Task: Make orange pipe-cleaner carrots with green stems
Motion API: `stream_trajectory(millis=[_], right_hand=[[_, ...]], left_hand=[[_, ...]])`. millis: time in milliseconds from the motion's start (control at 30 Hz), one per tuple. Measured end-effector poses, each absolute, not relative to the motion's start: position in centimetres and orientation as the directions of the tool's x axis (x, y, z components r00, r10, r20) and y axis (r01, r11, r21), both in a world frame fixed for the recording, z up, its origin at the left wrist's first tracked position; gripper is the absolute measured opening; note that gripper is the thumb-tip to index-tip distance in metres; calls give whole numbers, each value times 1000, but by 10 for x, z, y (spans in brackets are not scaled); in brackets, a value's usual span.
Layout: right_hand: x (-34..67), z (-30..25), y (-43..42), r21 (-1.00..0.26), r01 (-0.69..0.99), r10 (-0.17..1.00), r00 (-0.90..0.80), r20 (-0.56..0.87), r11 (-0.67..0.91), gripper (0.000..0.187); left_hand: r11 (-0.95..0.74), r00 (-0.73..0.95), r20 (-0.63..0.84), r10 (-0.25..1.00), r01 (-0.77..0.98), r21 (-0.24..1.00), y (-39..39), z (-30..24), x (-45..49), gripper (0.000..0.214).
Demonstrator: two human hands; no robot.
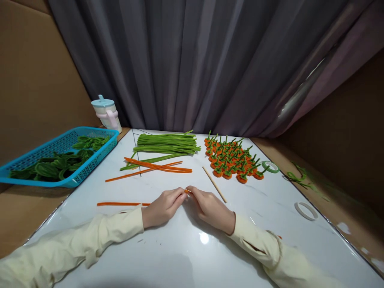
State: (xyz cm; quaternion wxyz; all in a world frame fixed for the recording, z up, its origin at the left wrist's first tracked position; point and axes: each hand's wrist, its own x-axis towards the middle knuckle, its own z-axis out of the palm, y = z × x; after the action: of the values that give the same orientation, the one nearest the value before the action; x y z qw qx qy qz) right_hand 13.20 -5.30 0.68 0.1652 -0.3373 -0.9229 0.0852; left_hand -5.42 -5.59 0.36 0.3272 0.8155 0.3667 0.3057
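Note:
My left hand (pixel 164 207) and my right hand (pixel 211 208) meet at the fingertips above the middle of the white table. Between them shows a small bit of orange pipe cleaner (pixel 186 191), pinched by both hands; most of it is hidden by the fingers. Another length of orange pipe cleaner (pixel 120 204) lies to the left and runs out of sight behind my left wrist. Just beyond my right hand rests a thin wooden stick (pixel 215 185). Further off, several loose orange pipe cleaners (pixel 162 166) lie crossed over one another.
A bundle of green pipe cleaners (pixel 166 143) lies at the back. Right of it stand many orange pieces with green stems (pixel 229 158). Tape rolls, green (pixel 271 167) and white (pixel 306 211), lie rightward. At left are a blue basket (pixel 81 170) of green leaves and a lidded cup (pixel 106 114).

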Motion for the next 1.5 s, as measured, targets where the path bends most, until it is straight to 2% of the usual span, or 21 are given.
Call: stream_trajectory(millis=[33, 100, 267, 433, 600, 967, 1067, 1200, 1333, 1500], right_hand=[[133, 8, -53, -321, 579, 655, -718, 236, 750, 33], [133, 8, -53, -312, 554, 629, -737, 249, 772, 31], [131, 1, -54, -64, 538, 522, -773, 360, 841, 28], [131, -2, -53, 227, 510, 391, -821, 416, 829, 32], [131, -2, -53, 304, 521, 381, -826, 416, 798, 35], [131, -6, -54, 183, 534, 423, -800, 426, 825, 38], [130, -5, -55, -15, 581, 535, -740, 408, 814, 35], [128, -2, -56, -299, 647, 712, -618, 334, 702, 25], [125, 1, -57, -385, 686, 785, -567, 249, 618, 16], [125, -1, -57, -379, 672, 771, -579, 267, 636, 14]], left_hand=[[-521, 548, 259, 795, 400, 754, -56, 4, -54, 24], [-521, 547, 264, 795, 391, 758, -57, 4, -55, 26], [-489, 517, 262, 815, 373, 789, -56, 5, -55, 27], [-469, 508, 246, 826, 377, 799, -55, 6, -54, 26], [-478, 528, 251, 811, 351, 805, -54, 6, -53, 23], [-536, 564, 272, 780, 378, 755, -53, 1, -55, 24], [-572, 532, 324, 783, 409, 711, -52, -1, -54, 24], [-640, 478, 439, 761, 447, 624, -52, -4, -53, 20], [-728, 463, 564, 683, 499, 471, -52, -9, -54, 19], [-778, 601, 590, 539, 624, 74, -53, -14, -58, 29]])
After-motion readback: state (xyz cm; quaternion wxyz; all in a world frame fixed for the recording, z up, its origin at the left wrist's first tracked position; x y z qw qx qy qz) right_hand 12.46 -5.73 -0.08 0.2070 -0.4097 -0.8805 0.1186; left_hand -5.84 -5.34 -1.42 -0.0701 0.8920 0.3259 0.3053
